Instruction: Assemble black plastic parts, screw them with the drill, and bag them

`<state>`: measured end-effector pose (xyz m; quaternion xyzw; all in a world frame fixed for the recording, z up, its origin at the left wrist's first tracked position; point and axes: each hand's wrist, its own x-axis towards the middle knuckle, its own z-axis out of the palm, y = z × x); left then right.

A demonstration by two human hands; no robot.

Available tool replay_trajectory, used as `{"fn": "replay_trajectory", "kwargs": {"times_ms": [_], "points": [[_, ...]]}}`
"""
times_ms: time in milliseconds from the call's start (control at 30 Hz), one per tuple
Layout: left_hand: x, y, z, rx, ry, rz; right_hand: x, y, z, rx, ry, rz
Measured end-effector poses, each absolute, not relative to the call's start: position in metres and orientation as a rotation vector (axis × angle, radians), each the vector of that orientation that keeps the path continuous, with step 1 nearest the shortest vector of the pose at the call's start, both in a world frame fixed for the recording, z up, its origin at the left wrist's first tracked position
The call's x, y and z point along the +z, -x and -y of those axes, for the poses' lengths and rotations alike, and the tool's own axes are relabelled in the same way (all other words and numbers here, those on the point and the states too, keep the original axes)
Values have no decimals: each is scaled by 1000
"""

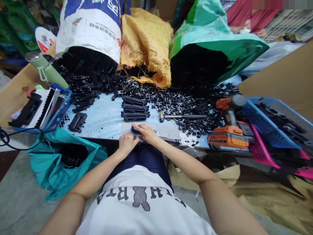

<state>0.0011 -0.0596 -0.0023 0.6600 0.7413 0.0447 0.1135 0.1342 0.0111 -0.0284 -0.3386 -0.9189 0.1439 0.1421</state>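
Note:
At the front edge of the table, my left hand (127, 144) is closed on a small black plastic part (134, 131). My right hand (148, 133) grips the same part from the other side, thumb and fingers bent over it, so most of it is hidden. Beneath them is a grey pad (168, 130). Just beyond my hands lies a stack of several long black plastic pieces (135, 108). A small hammer (182, 116) with a dark handle rests to the right of that stack.
Loose black parts and pins (171, 98) cover the table's back. An orange cordless drill (230, 124) stands right, beside a blue basket (276, 111). A green bottle (47, 70) and a teal bag (49, 163) are left. A white sack (93, 36) stands behind. Another person's red clothing (241, 13) shows.

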Motion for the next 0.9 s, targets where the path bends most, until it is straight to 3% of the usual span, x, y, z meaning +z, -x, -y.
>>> {"fn": "replay_trajectory", "kwargs": {"times_ms": [433, 567, 667, 800, 900], "points": [[-10, 18, 68, 390, -2235, -2098, -11, -141, -1, 252, 905, 2755], [-14, 25, 50, 642, -2954, -1537, -12, -203, 14, -182, 1109, 2519], [-12, 15, 25, 410, -3157, -1172, -22, -246, 17, -355, 1369, 2396], [2, 5, 8, 205, -2894, -1335, -11, -256, 16, -300, 1325, 2434], [17, 13, 26, 382, -2791, -1332, 24, -247, 23, -135, 1018, 2503]]}}
